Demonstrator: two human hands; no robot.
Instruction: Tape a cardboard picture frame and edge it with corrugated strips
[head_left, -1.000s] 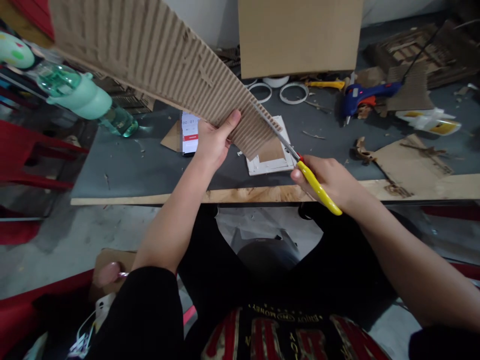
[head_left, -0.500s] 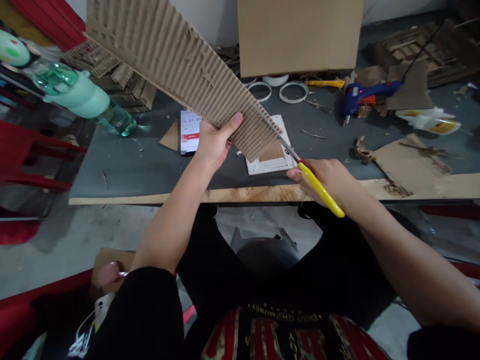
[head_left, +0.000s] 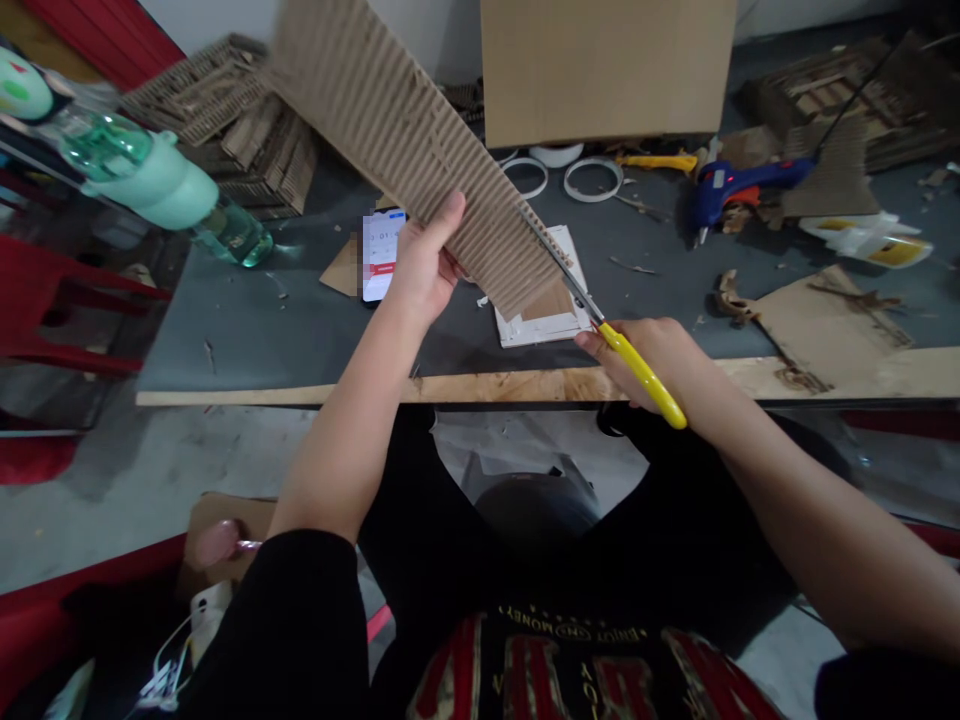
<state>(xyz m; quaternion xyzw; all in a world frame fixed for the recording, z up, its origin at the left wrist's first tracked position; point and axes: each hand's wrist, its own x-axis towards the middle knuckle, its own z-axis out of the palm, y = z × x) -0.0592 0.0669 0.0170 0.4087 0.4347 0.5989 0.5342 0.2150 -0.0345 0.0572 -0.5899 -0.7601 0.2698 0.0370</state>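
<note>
A cardboard strip (head_left: 420,140) is above the counter (head_left: 255,330), scissors (head_left: 622,349) at its right edge; a phone (head_left: 381,268) is left, a bottle (head_left: 169,190) farther left. Two rings (head_left: 592,198) lie far, before a cardboard panel (head_left: 604,70), with a glue gun (head_left: 731,183) to their right.

Translucent green plastic bottle (head_left: 161,187) is sitting left on grey tabletop (head_left: 262,325); blue plastic glue gun (head_left: 731,182) is resting right of round white ring (head_left: 594,198).
</note>
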